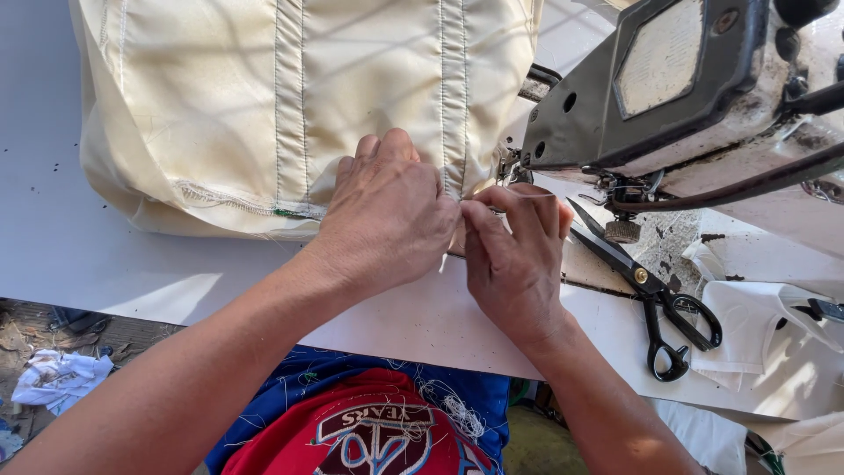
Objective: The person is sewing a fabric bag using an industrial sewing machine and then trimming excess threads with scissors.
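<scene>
A cream fabric piece (pixel 264 97) with stitched seams lies on the white table (pixel 79 255), running under the head of a grey sewing machine (pixel 668 88). My left hand (pixel 387 215) rests palm down on the fabric's near edge, fingers curled over it. Beside it, my right hand (pixel 514 251) pinches the fabric edge between thumb and fingers, just left of the needle area (pixel 514 167). The two hands touch each other. The fabric edge under them is hidden.
Black scissors (pixel 655 295) lie on the table right of my right hand, blades pointing toward the machine. White cloth pieces (pixel 756 325) sit at the right edge. A crumpled rag (pixel 57 378) lies on the floor at lower left.
</scene>
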